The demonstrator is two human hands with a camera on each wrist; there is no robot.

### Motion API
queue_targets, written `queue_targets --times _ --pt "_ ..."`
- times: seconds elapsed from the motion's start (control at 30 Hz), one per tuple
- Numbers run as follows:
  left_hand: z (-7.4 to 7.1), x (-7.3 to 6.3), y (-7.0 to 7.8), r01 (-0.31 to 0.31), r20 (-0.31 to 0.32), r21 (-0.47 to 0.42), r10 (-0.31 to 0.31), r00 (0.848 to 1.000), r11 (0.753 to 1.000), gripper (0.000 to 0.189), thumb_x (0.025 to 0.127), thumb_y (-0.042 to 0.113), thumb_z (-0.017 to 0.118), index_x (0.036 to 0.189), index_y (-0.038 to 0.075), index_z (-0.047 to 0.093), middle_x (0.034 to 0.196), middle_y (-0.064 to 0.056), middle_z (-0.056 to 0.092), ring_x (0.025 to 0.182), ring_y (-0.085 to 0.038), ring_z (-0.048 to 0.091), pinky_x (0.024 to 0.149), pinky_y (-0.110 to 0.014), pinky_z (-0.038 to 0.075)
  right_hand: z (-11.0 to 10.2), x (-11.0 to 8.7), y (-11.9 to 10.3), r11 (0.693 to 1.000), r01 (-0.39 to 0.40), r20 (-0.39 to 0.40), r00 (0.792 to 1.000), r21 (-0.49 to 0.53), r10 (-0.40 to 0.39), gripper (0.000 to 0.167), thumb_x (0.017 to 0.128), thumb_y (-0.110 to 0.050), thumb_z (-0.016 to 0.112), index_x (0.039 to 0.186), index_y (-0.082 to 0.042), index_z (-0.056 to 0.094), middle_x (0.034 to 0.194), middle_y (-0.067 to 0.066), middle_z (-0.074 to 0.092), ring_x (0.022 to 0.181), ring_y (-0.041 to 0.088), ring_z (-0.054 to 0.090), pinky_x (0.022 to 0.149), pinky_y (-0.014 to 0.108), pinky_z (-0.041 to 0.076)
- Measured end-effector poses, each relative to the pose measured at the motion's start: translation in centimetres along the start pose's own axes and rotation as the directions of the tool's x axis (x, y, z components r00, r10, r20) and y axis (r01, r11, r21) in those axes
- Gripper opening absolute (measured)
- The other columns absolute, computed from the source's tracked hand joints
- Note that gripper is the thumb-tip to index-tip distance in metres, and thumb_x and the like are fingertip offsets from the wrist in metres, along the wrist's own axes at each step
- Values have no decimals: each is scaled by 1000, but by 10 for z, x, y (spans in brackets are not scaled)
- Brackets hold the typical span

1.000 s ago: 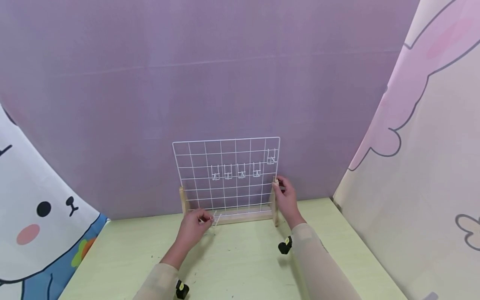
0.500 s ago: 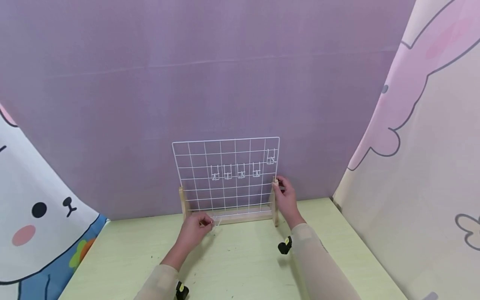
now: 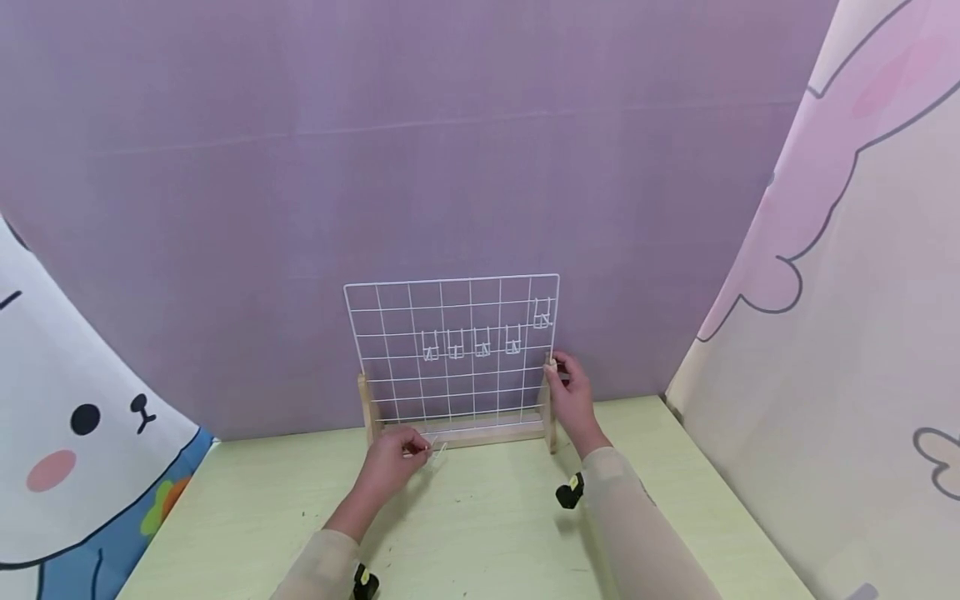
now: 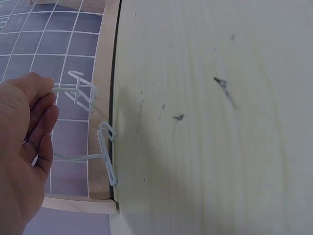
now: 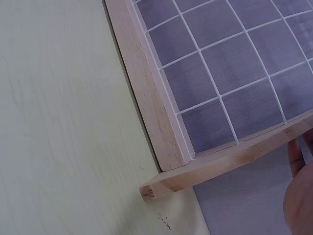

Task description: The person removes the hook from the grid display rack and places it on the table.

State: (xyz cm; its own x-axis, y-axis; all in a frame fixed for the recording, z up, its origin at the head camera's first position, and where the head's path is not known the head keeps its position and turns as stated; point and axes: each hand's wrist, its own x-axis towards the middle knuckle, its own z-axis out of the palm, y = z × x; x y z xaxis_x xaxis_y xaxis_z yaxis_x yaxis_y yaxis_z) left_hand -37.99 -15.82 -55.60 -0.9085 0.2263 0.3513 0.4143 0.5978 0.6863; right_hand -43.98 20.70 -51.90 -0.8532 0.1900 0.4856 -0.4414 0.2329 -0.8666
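A white wire grid panel (image 3: 480, 304) stands upright in a wooden stand (image 3: 487, 435). Several white wire hooks hang on it, most in one row, with one hook (image 3: 542, 317) higher at the right. My left hand (image 3: 392, 461) is low before the grid's left half. In the left wrist view, its thumb and forefinger pinch one white wire hook (image 4: 78, 91). A second wire hook (image 4: 103, 154) sticks out from below its curled fingers. My right hand (image 3: 572, 400) grips the top of the stand's right post (image 3: 549, 408); the right wrist view shows only part of this hand.
The stand rests near the back of a pale wooden table (image 3: 465, 533), before a purple cloth backdrop (image 3: 450, 167). Cartoon-printed panels rise on the left (image 3: 75, 467) and right (image 3: 847, 350). A black wrist camera (image 3: 570, 492) sits by the right sleeve.
My left hand has lowered slightly, and the hooks in it have changed tilt. My right hand stays on the post, and the hanging hooks have not moved.
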Motion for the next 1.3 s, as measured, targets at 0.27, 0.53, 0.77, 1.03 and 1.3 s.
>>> queue_targets --times 0.27,0.53,0.77,1.03,1.3 --pt "1 3 -5 -20 27 18 19 999 1000 9 99 14 85 94 11 79 95 10 74 90 -10 69 84 -34 60 0 1 1 1000 3 -5 1000 9 -3 30 113 -15 65 142 -5 65 123 16 64 107 29 63 91 36 61" --pt "2 7 -5 -14 33 23 13 999 1000 8 95 6 86 93 12 81 91 13 74 87 -9 69 81 -31 61 0 0 -1 999 -3 5 1000 46 3 28 113 -13 65 140 -6 65 123 15 64 107 29 63 100 69 57" --pt "3 9 -8 -6 52 15 5 999 1000 14 93 2 86 91 14 80 91 5 76 84 -9 68 77 -28 60 0 0 -3 999 -17 10 1000 49 17 29 113 -13 64 141 -6 64 123 16 63 108 33 64 100 71 56" --pt "6 10 -12 6 67 -14 -5 998 1000 16 92 -2 85 90 13 81 91 0 77 82 -8 68 74 -26 59 1 0 -2 999 -17 8 1000 45 16 28 113 -14 65 140 -6 64 123 16 63 106 30 63 99 69 57" --pt "9 10 -14 -14 59 -39 17 998 999 17 90 -4 86 88 13 81 86 6 74 79 -8 67 72 -26 60 0 -1 0 999 -20 8 1000 45 20 30 113 -16 66 142 -8 64 124 15 64 106 30 64 97 65 59"
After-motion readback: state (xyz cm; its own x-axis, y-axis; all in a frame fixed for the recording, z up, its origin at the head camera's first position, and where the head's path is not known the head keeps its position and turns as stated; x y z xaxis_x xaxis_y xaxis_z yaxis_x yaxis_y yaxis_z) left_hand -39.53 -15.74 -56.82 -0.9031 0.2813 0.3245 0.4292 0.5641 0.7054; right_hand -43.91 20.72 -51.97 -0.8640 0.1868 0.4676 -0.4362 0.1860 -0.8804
